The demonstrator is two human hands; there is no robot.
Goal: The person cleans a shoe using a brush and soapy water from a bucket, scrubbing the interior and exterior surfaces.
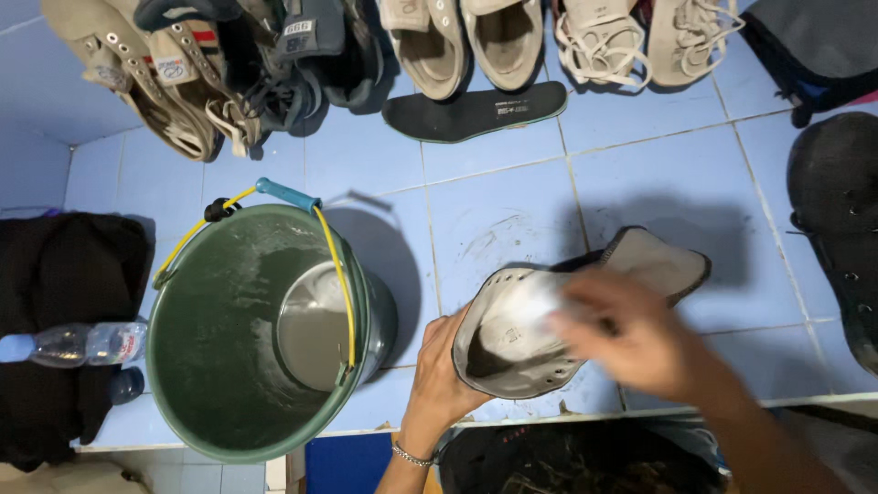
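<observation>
Blue tiled floor (658,174) takes up most of the view, shoes lined along the top and a green bucket (229,366) at left. Over the tiles, the left hand (442,377) grips a grey shoe (521,338), fingers curled around its heel. The right hand (631,329) lies on the shoe's upper, too blurred to tell its fingers.

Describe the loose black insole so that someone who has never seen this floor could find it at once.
Start from the green bucket on the blue tiled floor, then look up and right to the row of shoes along the top. The black insole lies flat on the tiles just below the beige pair. It alone is a thin, dark, foot-shaped sheet, not a whole shoe.
</observation>
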